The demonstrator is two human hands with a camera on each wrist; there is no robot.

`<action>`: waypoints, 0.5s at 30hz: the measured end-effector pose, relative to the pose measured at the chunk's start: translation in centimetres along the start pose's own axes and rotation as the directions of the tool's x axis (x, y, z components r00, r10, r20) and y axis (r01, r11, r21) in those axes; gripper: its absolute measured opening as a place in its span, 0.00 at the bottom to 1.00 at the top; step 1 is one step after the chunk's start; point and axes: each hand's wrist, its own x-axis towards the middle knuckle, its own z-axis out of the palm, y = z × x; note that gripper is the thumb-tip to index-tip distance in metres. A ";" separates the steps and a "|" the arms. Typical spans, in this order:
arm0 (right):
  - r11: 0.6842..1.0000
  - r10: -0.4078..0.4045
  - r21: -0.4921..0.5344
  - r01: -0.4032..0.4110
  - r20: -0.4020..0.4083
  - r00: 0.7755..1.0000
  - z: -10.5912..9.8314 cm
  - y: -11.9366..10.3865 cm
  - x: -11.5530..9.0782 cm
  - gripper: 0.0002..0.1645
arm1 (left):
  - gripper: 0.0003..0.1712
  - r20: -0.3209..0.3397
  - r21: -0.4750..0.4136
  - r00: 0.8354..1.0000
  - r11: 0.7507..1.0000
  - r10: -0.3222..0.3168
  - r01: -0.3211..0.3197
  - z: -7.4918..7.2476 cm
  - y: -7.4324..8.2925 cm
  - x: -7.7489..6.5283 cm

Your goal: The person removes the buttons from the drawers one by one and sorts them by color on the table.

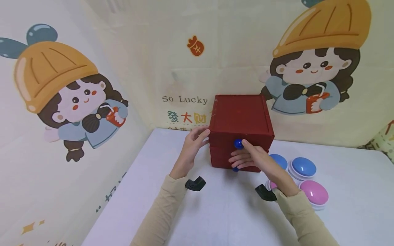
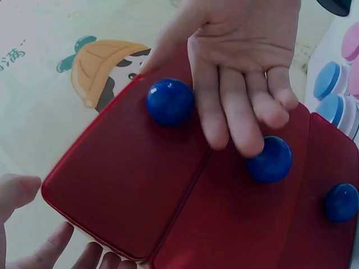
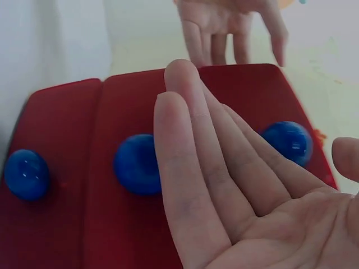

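A dark red box of three stacked drawers (image 1: 240,116) stands against the back wall, with a round blue knob on each drawer front. My left hand (image 1: 192,145) is at the box's upper left side, its thumb and fingertips right at the edge of the top drawer. In front of the drawers is my right hand (image 1: 253,157), fingers extended and palm turned sideways. In the head view its thumb overlaps the top knob (image 1: 238,144). The left wrist view shows its fingers between the top knob (image 2: 170,102) and the middle knob (image 2: 270,159), and the lowest knob (image 2: 341,203) uncovered.
To the right of the box, on the white table (image 1: 215,212), are round push lights or buttons with white bases: a blue one (image 1: 304,166), a pink one (image 1: 314,192), and others partly behind my right arm. A cloth with cartoon prints (image 1: 154,68) hangs behind.
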 end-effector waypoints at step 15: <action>0.966 -0.172 -0.212 0.149 -0.096 0.980 -1.3 -3.3 -4.6 0.30 | 0.22 -0.014 0.075 0.994 0.991 0.108 -0.107 -0.2 2.6 -2.1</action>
